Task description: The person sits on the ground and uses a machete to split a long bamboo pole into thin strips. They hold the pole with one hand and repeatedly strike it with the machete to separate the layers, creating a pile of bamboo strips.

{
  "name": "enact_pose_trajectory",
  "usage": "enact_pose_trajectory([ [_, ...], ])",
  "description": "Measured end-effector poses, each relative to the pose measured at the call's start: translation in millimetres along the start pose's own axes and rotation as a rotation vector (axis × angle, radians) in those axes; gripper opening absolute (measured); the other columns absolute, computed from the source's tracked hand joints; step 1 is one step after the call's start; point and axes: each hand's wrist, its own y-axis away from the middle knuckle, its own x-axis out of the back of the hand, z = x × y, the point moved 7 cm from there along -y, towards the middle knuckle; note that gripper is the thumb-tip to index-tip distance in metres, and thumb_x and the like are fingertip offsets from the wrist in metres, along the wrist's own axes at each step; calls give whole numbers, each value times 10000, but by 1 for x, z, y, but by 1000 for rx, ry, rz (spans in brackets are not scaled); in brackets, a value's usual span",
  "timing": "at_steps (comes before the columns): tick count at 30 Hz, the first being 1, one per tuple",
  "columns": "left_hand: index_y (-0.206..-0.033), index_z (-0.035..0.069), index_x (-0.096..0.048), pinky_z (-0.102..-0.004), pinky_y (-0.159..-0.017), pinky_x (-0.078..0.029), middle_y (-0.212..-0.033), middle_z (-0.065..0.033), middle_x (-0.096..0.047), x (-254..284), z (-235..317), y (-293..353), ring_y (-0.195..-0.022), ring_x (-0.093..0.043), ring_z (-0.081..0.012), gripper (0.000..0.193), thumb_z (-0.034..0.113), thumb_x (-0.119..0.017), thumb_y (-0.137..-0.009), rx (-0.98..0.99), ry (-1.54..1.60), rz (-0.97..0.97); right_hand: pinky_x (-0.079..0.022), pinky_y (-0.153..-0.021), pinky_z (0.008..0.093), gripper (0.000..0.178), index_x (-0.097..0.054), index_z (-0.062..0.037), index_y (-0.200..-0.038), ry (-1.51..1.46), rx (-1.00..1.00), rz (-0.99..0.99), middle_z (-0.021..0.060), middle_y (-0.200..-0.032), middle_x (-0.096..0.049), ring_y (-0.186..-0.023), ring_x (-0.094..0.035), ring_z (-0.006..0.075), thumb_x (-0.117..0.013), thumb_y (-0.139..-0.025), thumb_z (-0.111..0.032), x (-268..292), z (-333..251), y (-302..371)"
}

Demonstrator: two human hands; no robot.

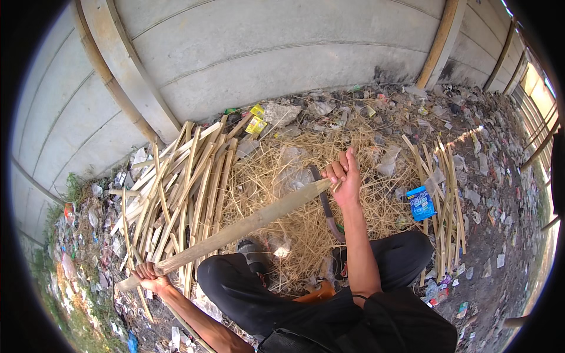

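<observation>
A long split bamboo slat slants across my lap, its left end low and its right end raised. My left hand is closed around its lower left end. At the upper right end my right hand has its fingers curled in against the slat's tip, thumb side up. Behind the slat, close to my right hand, a dark curved blade lies over the straw, partly covered by the slat. Pale bamboo shavings are heaped in front of my bent legs.
A stack of bamboo slats lies on the left, with thinner strips on the right. A blue packet rests by those strips; yellow wrappers lie near the concrete wall. Litter covers the ground.
</observation>
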Motion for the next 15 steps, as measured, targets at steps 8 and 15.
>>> enact_pose_trajectory([
  [8,-636,194,-301,-250,-382,-181,-531,46,-202,5,1,7,-421,-140,-88,514,336,-460,-1103,-128,-124,142,-435,-653,348,481,-344,-199,-716,116,-29,128,-62,-512,-252,-489,-387,129,-445,-1087,-488,22,15,7],
  [15,-645,182,-328,-256,-401,-167,-514,32,-212,-29,-8,-7,-428,-146,-96,508,371,-468,-1096,-125,-157,36,-486,-934,455,503,-560,-92,-1181,12,-208,225,89,-888,-603,-813,-606,226,-484,-1039,-568,90,65,3],
])
